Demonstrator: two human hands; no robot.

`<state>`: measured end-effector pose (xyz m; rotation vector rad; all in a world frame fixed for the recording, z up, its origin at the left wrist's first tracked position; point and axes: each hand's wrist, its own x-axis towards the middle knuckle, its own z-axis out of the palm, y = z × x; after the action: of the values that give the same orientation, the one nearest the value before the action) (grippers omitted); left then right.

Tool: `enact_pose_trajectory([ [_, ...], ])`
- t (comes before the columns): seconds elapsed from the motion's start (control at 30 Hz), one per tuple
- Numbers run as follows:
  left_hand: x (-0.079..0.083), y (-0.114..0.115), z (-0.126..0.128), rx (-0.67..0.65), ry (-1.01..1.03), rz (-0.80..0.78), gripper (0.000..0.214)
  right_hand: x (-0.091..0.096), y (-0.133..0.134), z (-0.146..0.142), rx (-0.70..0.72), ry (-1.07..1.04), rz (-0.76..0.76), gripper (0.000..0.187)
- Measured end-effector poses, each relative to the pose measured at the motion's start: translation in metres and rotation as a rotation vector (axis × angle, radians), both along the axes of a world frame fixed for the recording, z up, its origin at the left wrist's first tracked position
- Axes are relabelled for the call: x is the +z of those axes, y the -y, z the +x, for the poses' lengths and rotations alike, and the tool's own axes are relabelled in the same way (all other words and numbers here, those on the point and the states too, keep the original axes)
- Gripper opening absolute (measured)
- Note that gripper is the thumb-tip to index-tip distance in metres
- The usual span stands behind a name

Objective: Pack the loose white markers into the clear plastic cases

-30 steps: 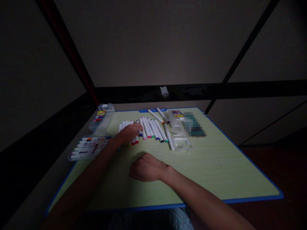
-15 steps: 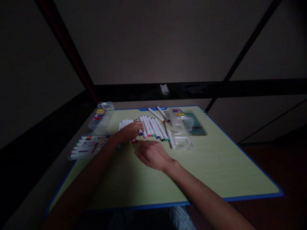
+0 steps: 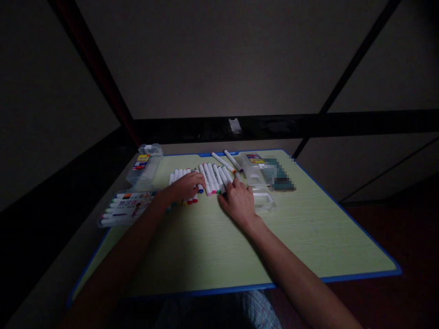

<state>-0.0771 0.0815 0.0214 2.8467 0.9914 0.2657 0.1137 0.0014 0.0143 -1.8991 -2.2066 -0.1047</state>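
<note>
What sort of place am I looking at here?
Probably a dim indoor room, perhaps in a home: a pale-green rectangular table with blue edging stands before a grey panelled wall, with white cylindrical markers with coloured ends and clear plastic cases on it.

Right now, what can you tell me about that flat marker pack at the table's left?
The flat marker pack looks like clear plastic, printed with large lettering, an orange patch and a small figure. White markers show through it side by side, some with greenish ends. It lies flat on the table, its left end seeming to jut past the blue-rimmed edge. The left forearm crosses in front of its right end, hiding part; whether they touch, I cannot tell.
</note>
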Motion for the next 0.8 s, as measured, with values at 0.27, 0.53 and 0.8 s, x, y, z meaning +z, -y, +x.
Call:
enact_pose_trajectory([
  [0.27,0.001,0.000,0.001,-0.002,-0.015,0.006,0.036,-0.003,-0.005,-0.004,0.009,0.012,0.010,0.031],
  [0.53,-0.002,-0.003,-0.002,-0.036,-0.009,0.002,0.038,0.004,-0.004,-0.005,-0.008,-0.020,0.005,0.028],
  [0.8,-0.008,-0.003,-0.005,-0.007,0.004,0.023,0.035,0.006,0.001,-0.011,0.080,-0.094,0.044,0.028],
])
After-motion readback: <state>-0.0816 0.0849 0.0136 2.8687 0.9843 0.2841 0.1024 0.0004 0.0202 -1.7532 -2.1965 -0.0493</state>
